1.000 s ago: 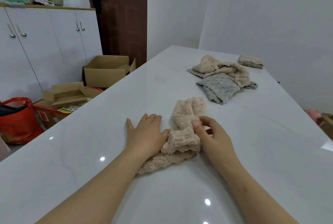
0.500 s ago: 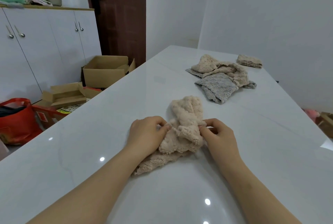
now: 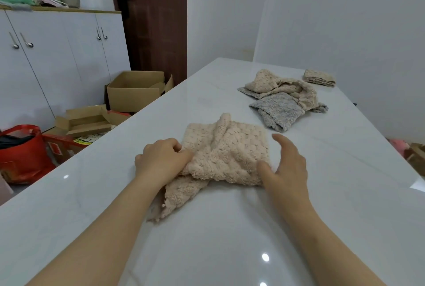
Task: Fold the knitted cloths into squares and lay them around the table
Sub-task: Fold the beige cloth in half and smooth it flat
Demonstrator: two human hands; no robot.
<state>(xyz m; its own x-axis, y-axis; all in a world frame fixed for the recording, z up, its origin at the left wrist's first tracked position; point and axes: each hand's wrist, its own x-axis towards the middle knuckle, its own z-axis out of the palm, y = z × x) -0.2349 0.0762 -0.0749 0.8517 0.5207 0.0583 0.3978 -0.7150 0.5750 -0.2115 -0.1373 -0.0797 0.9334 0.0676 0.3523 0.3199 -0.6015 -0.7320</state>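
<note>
Gripping the left edge of a beige knitted cloth (image 3: 226, 154), the left hand (image 3: 162, 160) has its fingers (image 3: 178, 147) curled tight, bunching the fabric between thumb and fingertips. The right hand (image 3: 286, 168) is spread wide: fingers extended and apart, thumb lying against the cloth's near-right corner, index reaching along its right edge; whether the palm presses the fabric or just the table (image 3: 207, 251) can't be told.

The cloth sits in the middle of the white glossy table, right btwn the two hands. Its upper part is spread roughly square w/ a raised crease running diagonally through the centre; a loose tail hangs out from under the left wrist toward the viewer, lying flat on the table.

Further back, toward the right, is a pile of unfolded cloths (image 3: 282, 99): beige ones on top and behind, a grey one (image 3: 277, 111) at the front, partly spread. Just beyond the pile, near the table's far right edge, a folded beige cloth (image 3: 319, 77) lies on its own, apart from the heap.

Left of the table, on the floor: an open cardboard box (image 3: 135, 91), flattened cartons (image 3: 85, 121) beside it, and a red bag (image 3: 21, 152). White cabinets (image 3: 57, 55) stand behind them, w/ a dark brown door (image 3: 154, 21) next to the cabinets.
</note>
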